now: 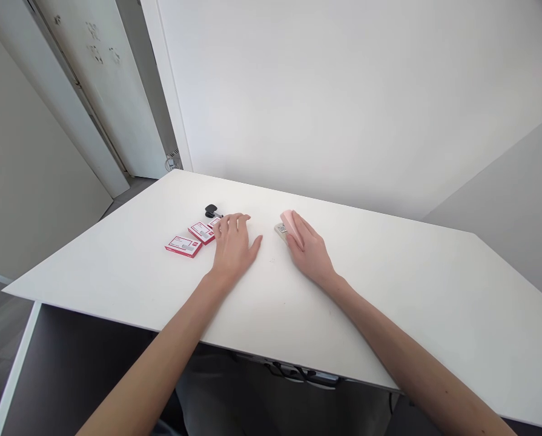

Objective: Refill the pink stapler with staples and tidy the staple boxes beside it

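My left hand (234, 242) rests palm down on the white table, its fingers spread and nothing held. Its fingertips lie beside three small red-and-white boxes (184, 245), partly covering the one nearest to it. Just beyond those boxes is a small black object (211, 210) with a metal part; its kind is unclear. Over on the right, my right hand (313, 251) is closed on a pink paper pad (290, 225) held tilted. Beneath the pad lies a pale flat piece (280, 229) with a black printed code, partly hidden by the hand and pad.
The white tabletop (366, 290) runs back to a white wall (343, 91). Its left corner juts toward a door frame. Dark cables (298, 372) hang under the front edge, and faint marks show between my hands.
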### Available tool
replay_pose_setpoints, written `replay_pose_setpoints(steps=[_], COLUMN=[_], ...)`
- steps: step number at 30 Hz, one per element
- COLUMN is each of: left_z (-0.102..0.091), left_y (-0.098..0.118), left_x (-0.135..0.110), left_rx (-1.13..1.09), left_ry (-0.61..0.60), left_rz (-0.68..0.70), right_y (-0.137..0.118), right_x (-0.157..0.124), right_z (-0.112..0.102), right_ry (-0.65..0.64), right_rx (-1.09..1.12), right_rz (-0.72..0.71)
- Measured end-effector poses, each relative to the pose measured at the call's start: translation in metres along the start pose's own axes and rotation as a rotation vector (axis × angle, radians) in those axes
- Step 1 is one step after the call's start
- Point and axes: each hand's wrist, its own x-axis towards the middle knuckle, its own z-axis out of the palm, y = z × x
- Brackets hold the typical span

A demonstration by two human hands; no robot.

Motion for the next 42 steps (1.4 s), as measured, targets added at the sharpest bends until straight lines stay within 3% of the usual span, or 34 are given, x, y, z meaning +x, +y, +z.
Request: replay_pose_setpoints(steps=[4,8,11,13,17,21,25,29,31,34,38,42], left_z=[0.005,0.003,-0.002,-0.004,-0.005,-0.006,-0.013,-0.018,-0.017,-0.012,-0.006,-0.003], left_y=[-0.004,-0.003,0.003,0.005,0.005,0.006,0.011,0.014,0.015,0.013,0.006,-0.001], left_x=[-0.002,-0.002,-0.002,-0.001,0.001,-0.001,-0.005,-0.007,-0.006,-0.002,0.003,0.001], left_rx=[0.030,-0.059,-0.141,-0.155,-0.118,-0.184,-0.273,-0.327,-0.307,-0.235,-0.038,0.170], left_ry=[0.069,-0.001,-0.079,-0.068,-0.037,-0.181,-0.356,-0.403,-0.357,-0.170,0.129,0.191], left_rz=[-0.106,-0.057,0.008,0.045,-0.031,-0.053,0.093,0.219,0.280,0.296,0.063,-0.133], right_y=[-0.003,-0.009,-0.010,-0.010,-0.005,-0.003,-0.003,-0.001,-0.001,-0.001,-0.003,-0.004], right_x=[0.001,0.001,0.000,0.001,0.002,0.003,0.004,0.004,0.004,0.004,0.004,0.003], right_z=[-0.001,-0.003,-0.003,-0.003,-0.001,-0.001,-0.001,0.000,0.000,0.000,-0.001,-0.002], right_ry=[-0.027,-0.051,-0.029,0.015,0.085,0.102,0.093,0.080,0.074,0.075,0.074,0.073], right_rx=[0.054,0.148,0.267,0.335,0.376,0.348,0.341,0.377,0.389,0.390,0.399,0.391], right_rz=[0.032,0.061,0.171,0.267,0.379,0.367,0.368,0.343,0.335,0.353,0.380,0.392])
